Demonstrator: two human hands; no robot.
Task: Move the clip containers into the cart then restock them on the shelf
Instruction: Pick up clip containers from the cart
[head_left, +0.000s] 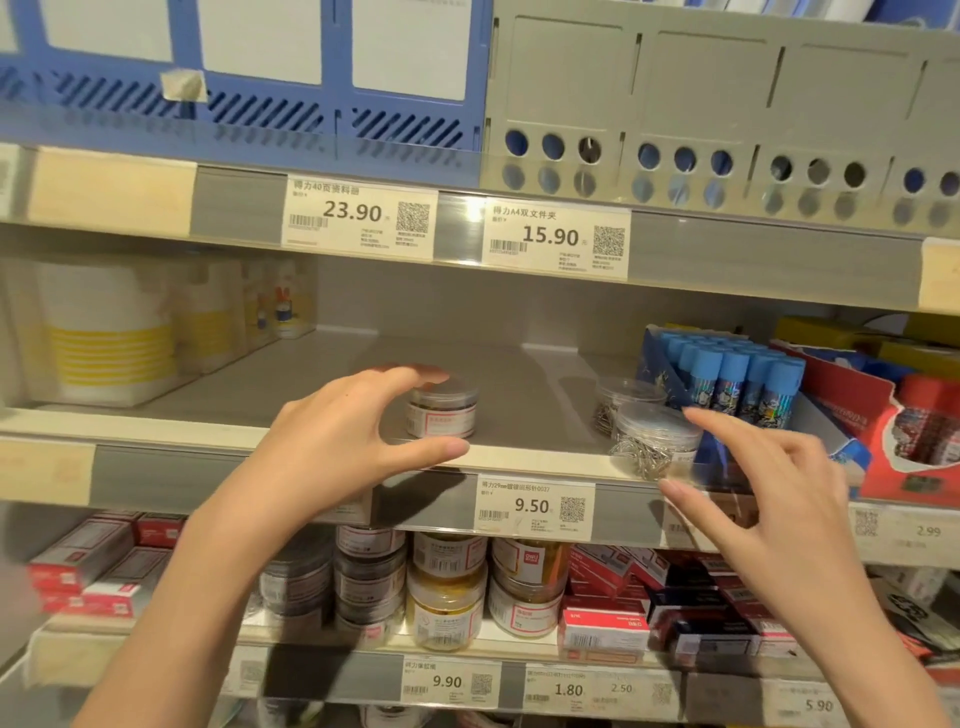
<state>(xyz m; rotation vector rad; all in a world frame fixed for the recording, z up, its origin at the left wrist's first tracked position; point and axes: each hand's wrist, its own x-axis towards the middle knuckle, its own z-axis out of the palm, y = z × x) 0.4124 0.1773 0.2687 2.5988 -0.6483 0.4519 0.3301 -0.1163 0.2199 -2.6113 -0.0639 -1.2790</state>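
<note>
A small clear clip container with a red-and-white label stands alone on the middle shelf. My left hand is spread around it, fingers over its lid and thumb below in front, with a gap to the jar. Two clear round containers of silver paper clips stand at the shelf's right, one in front and one behind. My right hand hovers just right of the front one, fingers spread, holding nothing.
A box of blue-capped glue sticks and a red carton crowd the shelf's right end. White-and-yellow jugs stand at its left. The lower shelf holds stacked clip jars and red staple boxes. Price tags line the shelf edges.
</note>
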